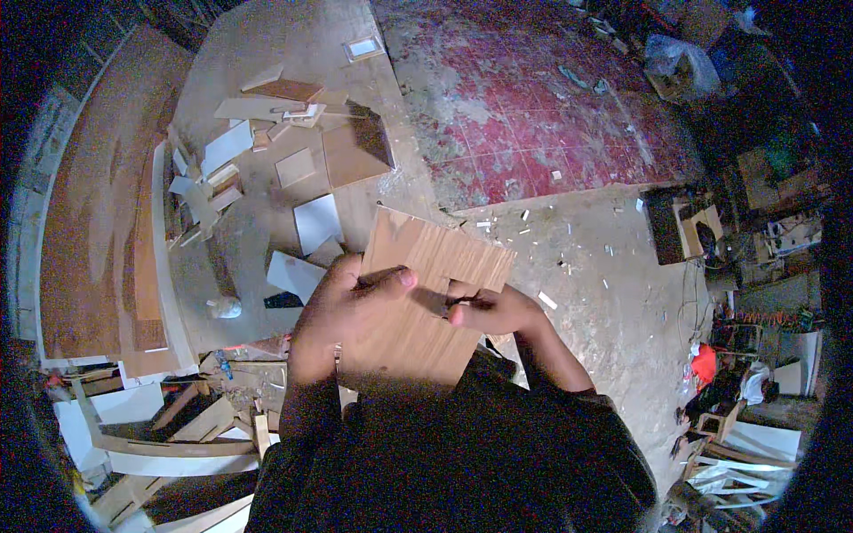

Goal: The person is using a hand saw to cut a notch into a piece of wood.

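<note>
The left hand (342, 306) has its fingers wrapped over the left edge of a flat rectangular panel of light brown wood-grain board (426, 302), thumb lying across its face, gripping it. The right hand (489, 309) is closed narrowly on a small dark object (447, 306) pressed to the panel's face; what it is cannot be told. The panel is held tilted before the person's chest, above the dusty concrete floor (586, 293). Up and left of the panel lie scattered white and brown board offcuts (302, 169); beyond its upper right spreads worn red tiled flooring (533, 107).
</note>
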Action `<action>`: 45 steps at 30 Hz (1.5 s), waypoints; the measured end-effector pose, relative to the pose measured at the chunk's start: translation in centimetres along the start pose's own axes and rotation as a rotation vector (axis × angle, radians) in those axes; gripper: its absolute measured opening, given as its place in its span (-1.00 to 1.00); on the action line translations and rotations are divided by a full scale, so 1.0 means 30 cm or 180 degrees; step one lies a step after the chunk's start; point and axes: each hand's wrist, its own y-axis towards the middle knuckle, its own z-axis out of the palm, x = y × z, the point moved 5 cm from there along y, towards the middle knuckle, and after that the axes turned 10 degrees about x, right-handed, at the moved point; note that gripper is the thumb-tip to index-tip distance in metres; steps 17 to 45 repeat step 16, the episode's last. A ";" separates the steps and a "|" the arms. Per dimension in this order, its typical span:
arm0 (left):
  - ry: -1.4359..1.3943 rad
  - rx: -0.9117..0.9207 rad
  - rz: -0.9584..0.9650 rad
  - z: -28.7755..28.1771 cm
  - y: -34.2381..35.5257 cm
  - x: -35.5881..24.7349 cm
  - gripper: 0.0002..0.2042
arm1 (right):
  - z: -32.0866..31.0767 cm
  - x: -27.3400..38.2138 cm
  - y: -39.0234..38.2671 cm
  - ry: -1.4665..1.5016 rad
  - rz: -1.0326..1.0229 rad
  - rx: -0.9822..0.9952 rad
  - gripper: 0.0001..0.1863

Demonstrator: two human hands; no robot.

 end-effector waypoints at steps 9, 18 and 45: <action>0.0383 -0.0083 -0.0181 -0.026 -0.014 0.009 -0.66 | 0.027 0.036 0.073 -0.0162 0.0096 0.0192 -0.42; 0.0237 0.0138 -0.0427 -0.034 -0.018 0.004 -0.52 | 0.024 0.056 0.102 -0.0582 -0.0330 0.0482 -0.35; 0.0237 0.0138 -0.0427 -0.034 -0.018 0.004 -0.52 | 0.024 0.056 0.102 -0.0582 -0.0330 0.0482 -0.35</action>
